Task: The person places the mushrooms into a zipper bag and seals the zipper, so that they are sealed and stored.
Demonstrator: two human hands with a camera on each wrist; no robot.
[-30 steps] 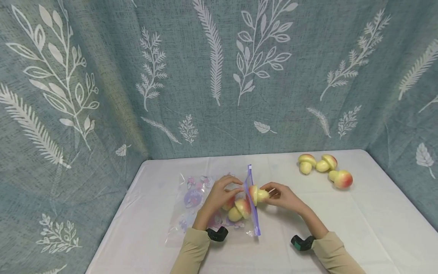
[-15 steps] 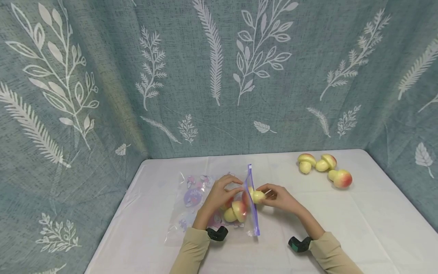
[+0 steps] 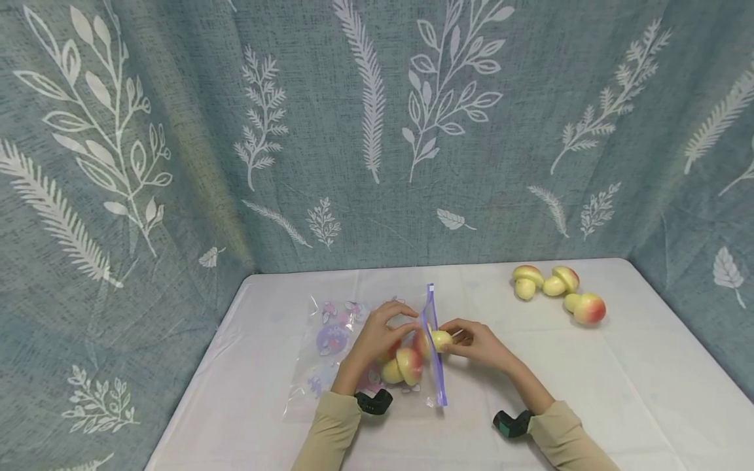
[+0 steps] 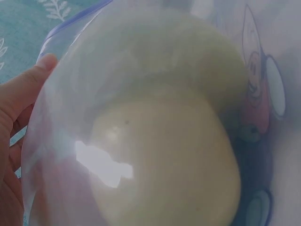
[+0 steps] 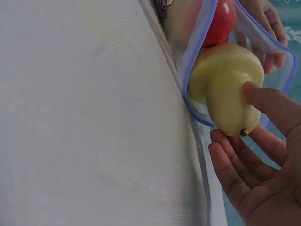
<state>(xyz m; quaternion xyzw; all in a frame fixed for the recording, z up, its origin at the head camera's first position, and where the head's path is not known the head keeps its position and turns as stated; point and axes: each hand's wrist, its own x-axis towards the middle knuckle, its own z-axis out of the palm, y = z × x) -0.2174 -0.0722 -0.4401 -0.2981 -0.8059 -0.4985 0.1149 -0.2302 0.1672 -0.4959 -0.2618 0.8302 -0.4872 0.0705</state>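
One toy mushroom [image 5: 225, 89], cap inside bag [image 3: 353, 353], stem toward right hand [image 3: 480, 343] pinching it, left hand [image 3: 379, 337] gripping bag.

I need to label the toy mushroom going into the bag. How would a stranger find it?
On the white table, find the clear zip bag left of centre. At its purple mouth, the right hand pushes one mushroom in, stem outward; unlike those inside or the three at the far right, it straddles the opening.

You are seated at a staged recording set rather than a lived-in room. A teal fabric backdrop [image 3: 377, 131] printed with white leaves and ferns wraps the back and both sides, closing in a table [image 3: 618, 392] covered with a plain white cloth.
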